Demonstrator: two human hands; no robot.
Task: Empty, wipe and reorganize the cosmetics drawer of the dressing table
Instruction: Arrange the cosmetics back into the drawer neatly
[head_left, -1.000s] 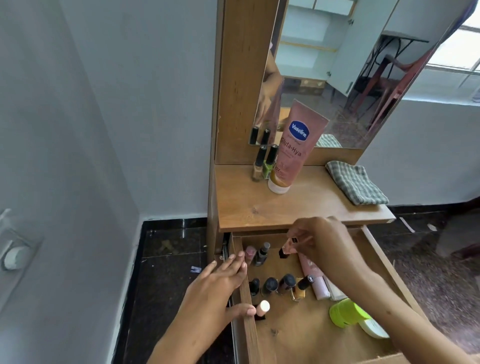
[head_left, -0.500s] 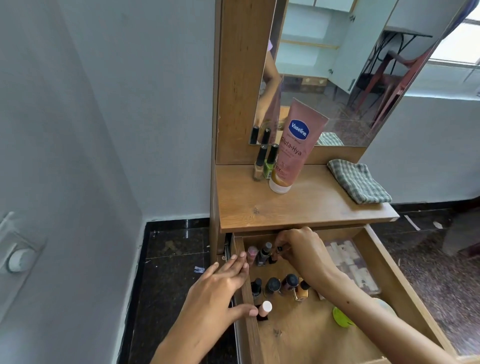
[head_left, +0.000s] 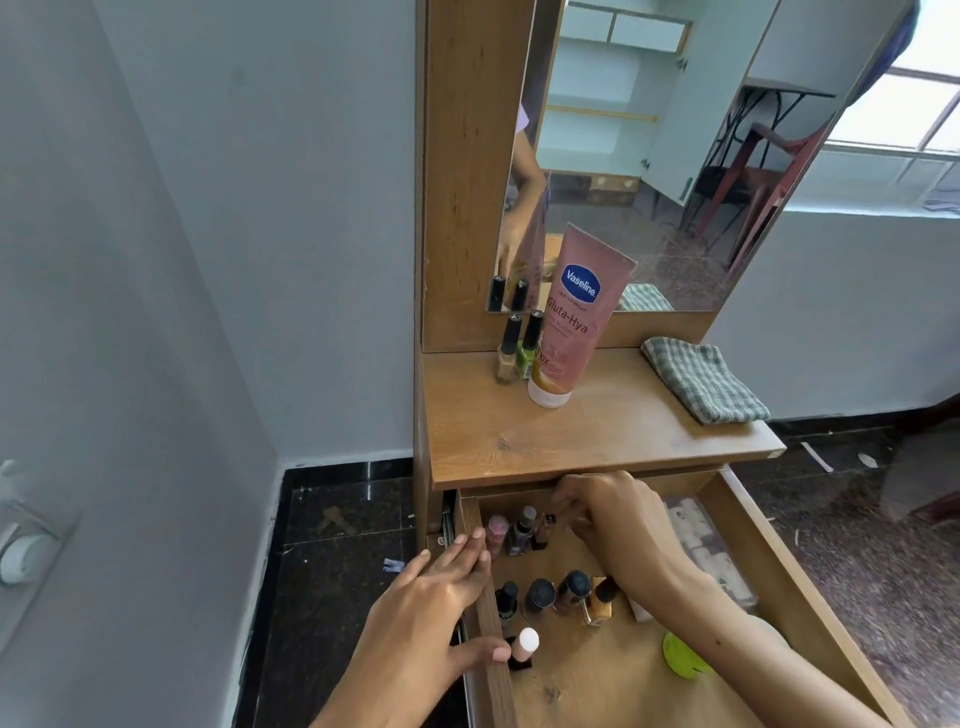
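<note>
The drawer (head_left: 779, 571) stood open below the bench (head_left: 597, 436). The left hand (head_left: 426, 613) lay with straight fingers along the drawer's left wall, thumb hooked inside. The right hand (head_left: 618, 525) reached to the drawer's back, curled fingers pinching the cap of a small dark bottle (head_left: 541, 535) standing there

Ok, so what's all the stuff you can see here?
mirror: 1, wood-framed, above the tabletop
tube: 1, pink, tabletop, leaning on mirror
polish bottles: 2, beige and green, tabletop, left of tube
cloth: 1, green-checked, tabletop right
drawer: 1, wooden, open
small bottles: 8, mixed colours, drawer left half
lid: 1, green, drawer front
clear box: 1, drawer back right
left hand: on drawer's left wall
right hand: pinching dark bottle at drawer back
</note>
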